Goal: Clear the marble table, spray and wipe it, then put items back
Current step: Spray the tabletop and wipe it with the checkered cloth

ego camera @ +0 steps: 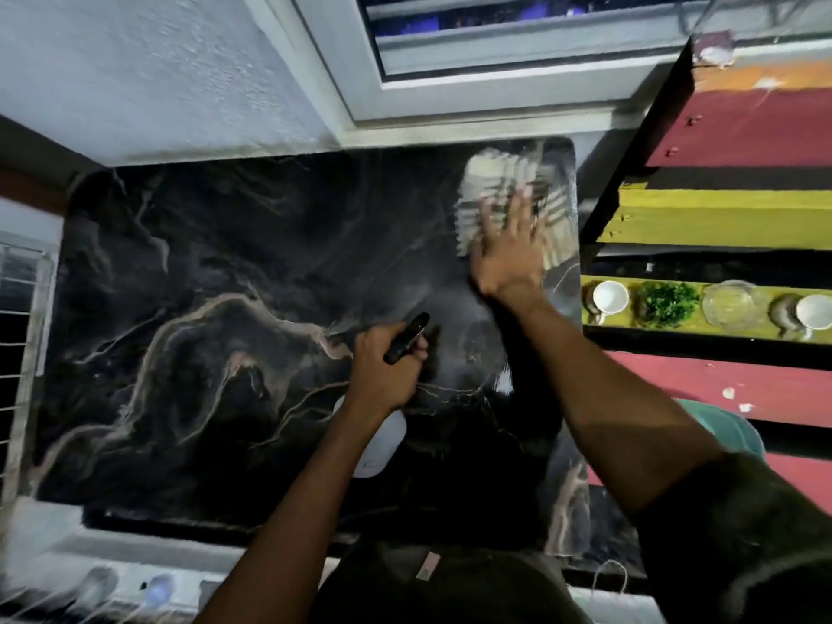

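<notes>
The black marble table (202, 308) with pale veins fills the middle of the head view, its top bare of items. My left hand (387, 362) grips a spray bottle (382, 443) with a black trigger head and a white body, held over the table's near middle. My right hand (508, 249) lies flat, fingers spread, on a striped white and grey cloth (495, 182) at the table's far right corner. The cloth is blurred.
To the right, a striped red, yellow and black surface carries two white cups (610, 297), a small green plant (666, 304) and a glass bowl (731, 306). A window frame (450, 96) and white wall bound the far side. A teal object (729, 430) sits low right.
</notes>
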